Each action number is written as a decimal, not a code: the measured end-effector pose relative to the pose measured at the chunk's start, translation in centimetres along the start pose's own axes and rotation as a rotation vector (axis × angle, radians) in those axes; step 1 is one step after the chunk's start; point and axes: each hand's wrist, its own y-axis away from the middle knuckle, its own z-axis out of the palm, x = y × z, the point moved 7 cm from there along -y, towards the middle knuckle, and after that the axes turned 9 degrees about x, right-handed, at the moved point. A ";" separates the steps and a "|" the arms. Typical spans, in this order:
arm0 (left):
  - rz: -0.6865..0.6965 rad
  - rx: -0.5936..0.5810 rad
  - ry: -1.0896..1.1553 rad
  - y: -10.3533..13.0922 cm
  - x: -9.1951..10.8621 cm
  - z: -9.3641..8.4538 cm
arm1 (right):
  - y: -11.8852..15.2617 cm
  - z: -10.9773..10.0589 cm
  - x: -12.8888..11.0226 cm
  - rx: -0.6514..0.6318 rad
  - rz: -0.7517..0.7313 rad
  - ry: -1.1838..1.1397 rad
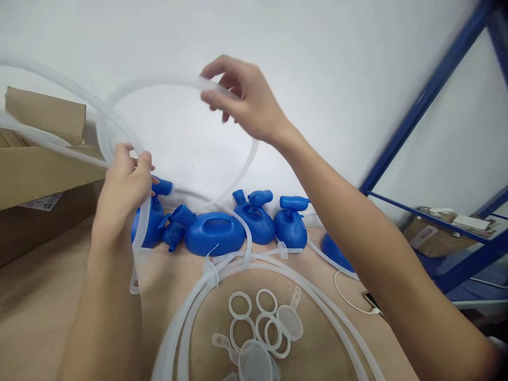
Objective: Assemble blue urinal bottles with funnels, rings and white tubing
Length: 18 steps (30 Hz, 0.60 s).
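Observation:
Translucent plastic tubing [159,82] loops in the air between my two hands. My left hand [129,177] is closed around it at the left, where several strands cross and one end hangs down by my wrist. Raised higher against the wall, my right hand [238,95] pinches the same tubing between thumb and fingers, slightly blurred. Below lies a coil of the tubing [186,317] on the table, with a clear plastic fitting [210,274] around it. Blue plastic urinal bottles [215,233] stand behind the coil, some with blue spouts.
White rings [240,305] and clear caps [256,362] lie inside the coil. An open cardboard box [47,174] stands at the left. At the right are a blue metal shelf frame [424,100], a white cable [349,299] and a phone-like device [373,301].

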 end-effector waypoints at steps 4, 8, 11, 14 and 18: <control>-0.102 0.060 0.132 0.7 1.5 1.9 | 3.0 4.2 -0.4 -0.163 -0.017 -0.080; -0.148 0.035 0.473 1.3 3.4 2.8 | 5.8 8.3 1.3 -0.267 0.095 -0.145; -0.190 0.039 0.631 1.5 3.8 2.3 | 7.8 10.5 2.4 -0.389 0.152 -0.247; -0.200 0.059 0.594 1.6 3.6 1.6 | 10.0 10.9 3.9 -0.399 0.206 -0.261; -0.181 0.099 0.577 1.6 3.8 1.0 | 16.5 10.7 8.9 -0.482 0.622 0.160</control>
